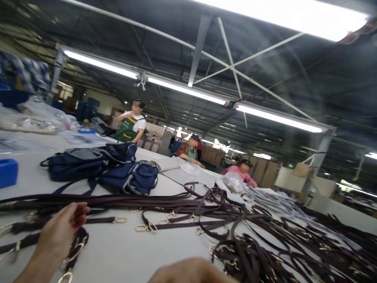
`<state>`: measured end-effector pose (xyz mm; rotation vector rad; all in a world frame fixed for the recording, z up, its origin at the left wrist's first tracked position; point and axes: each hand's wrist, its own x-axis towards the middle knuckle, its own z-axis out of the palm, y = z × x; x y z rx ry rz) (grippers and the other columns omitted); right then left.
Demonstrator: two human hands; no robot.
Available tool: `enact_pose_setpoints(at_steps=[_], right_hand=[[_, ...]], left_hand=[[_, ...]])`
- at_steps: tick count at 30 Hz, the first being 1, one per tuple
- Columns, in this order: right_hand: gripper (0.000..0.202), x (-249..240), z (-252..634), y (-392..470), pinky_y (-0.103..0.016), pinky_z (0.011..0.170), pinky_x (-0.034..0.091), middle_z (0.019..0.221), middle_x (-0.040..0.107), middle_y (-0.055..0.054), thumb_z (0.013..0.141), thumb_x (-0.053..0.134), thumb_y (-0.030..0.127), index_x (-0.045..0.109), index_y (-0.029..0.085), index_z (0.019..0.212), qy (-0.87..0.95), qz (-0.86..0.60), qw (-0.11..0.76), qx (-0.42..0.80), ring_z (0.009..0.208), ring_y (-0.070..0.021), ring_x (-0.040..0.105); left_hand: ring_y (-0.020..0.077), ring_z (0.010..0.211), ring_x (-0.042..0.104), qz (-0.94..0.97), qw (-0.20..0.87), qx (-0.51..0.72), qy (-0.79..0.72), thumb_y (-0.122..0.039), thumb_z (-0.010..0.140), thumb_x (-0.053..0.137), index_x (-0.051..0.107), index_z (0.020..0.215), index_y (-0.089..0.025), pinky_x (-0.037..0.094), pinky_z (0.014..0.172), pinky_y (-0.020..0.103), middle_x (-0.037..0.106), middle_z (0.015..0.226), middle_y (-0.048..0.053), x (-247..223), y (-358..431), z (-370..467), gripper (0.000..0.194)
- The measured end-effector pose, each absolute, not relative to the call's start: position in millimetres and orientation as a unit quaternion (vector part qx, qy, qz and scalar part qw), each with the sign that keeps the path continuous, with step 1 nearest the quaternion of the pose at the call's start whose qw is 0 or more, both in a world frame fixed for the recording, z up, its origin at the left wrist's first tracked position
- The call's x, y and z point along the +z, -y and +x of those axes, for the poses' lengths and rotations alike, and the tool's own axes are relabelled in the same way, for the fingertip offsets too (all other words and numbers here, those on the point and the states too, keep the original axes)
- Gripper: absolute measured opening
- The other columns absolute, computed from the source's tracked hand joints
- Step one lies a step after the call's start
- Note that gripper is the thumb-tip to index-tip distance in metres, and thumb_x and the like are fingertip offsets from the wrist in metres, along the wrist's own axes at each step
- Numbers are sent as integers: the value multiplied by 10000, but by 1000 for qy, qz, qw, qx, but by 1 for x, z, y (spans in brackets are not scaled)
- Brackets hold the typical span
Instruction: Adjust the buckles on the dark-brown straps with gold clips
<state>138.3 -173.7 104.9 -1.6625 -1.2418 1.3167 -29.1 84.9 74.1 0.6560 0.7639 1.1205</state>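
My left hand (60,232) is over the left part of the table, its fingers loosely curled and nothing visible in them. Right beside and below it lies a folded dark brown strap (77,251) with gold-coloured metal clasps; whether the hand touches it I cannot tell. Another strap end (101,220) with a gold loop pokes out to the right of the fingers. My right hand (191,271) appears blurred at the bottom edge, fingers hidden. A tangled pile of brown straps (247,255) is to its right, and long straps (118,201) stretch across the table ahead.
Navy blue bags (129,177) rest on the white table (123,251) beyond the straps. A blue plastic object (7,173) is at the left edge, near clear plastic bags (44,114). Three people are around the far side, one in a green apron (126,129). Tube lights hang overhead.
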Motion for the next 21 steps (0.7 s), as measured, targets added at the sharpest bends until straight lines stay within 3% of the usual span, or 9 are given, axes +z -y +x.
enact_pose_setpoints(at_steps=[2, 4, 6, 8, 10, 12, 16, 18, 21], right_hand=[[467, 154, 182, 180, -401, 583, 589, 734, 709, -72, 513, 867, 467, 705, 163, 828, 416, -736, 395, 359, 680, -281, 696], [510, 210, 236, 192, -416, 775, 569, 1010, 693, -139, 724, 661, 599, 665, 170, 1000, 370, -778, 467, 198, 993, -289, 653], [549, 253, 286, 208, -443, 897, 506, 1272, 564, -191, 829, 502, 613, 594, 175, 1148, 318, -804, 498, 64, 1279, -305, 456], [576, 267, 320, 226, -479, 915, 474, 1424, 395, -232, 896, 375, 579, 498, 151, 1261, 263, -824, 501, -23, 1369, -325, 326], [518, 249, 335, 237, -455, 858, 504, 1355, 454, -249, 921, 381, 515, 511, 116, 1224, 242, -844, 477, -35, 1280, -323, 451], [375, 207, 333, 235, -416, 760, 549, 1113, 621, -183, 908, 481, 434, 587, 114, 1071, 255, -868, 426, 4, 1038, -273, 621], [109, 115, 303, 206, -407, 743, 542, 714, 641, -5, 808, 647, 241, 629, 150, 750, 360, -887, 282, 54, 745, -192, 641], [39, 82, 283, 189, -432, 860, 499, 743, 665, -10, 761, 648, 142, 643, 158, 725, 428, -875, 223, 48, 822, -206, 640], [167, 54, 251, 166, -429, 950, 443, 963, 712, -78, 762, 600, 119, 684, 173, 896, 499, -850, 163, 36, 993, -245, 628]], left_hand=[[99, 533, 545, 270, 740, 512, -343, -154, 780, 528, 614, 664, -165, 445, 449, 149, 623, 591, 8, 73, -86, -32, 144], [95, 523, 552, 277, 741, 511, -335, -158, 803, 508, 620, 721, -159, 445, 453, 150, 642, 614, 12, 72, -85, -30, 139], [97, 530, 565, 302, 740, 503, -329, -183, 807, 507, 629, 786, -157, 451, 467, 156, 668, 650, 19, 70, -85, -27, 126], [99, 529, 569, 324, 736, 495, -329, -215, 788, 527, 632, 819, -155, 452, 475, 163, 680, 667, 24, 70, -85, -23, 125], [100, 525, 565, 336, 734, 488, -333, -238, 747, 558, 635, 826, -152, 448, 483, 169, 684, 669, 26, 69, -84, -21, 140], [101, 520, 559, 345, 733, 480, -336, -251, 684, 592, 637, 812, -149, 442, 493, 176, 685, 663, 29, 68, -83, -19, 169], [110, 523, 552, 379, 735, 455, -330, -325, 556, 651, 644, 771, -146, 421, 496, 194, 690, 666, 41, 61, -82, -14, 280], [118, 536, 554, 406, 732, 442, -323, -371, 499, 681, 652, 761, -146, 415, 498, 202, 696, 674, 50, 56, -82, -12, 347], [125, 538, 548, 441, 716, 437, -319, -399, 454, 700, 667, 743, -151, 413, 498, 211, 695, 660, 55, 52, -81, -12, 382]])
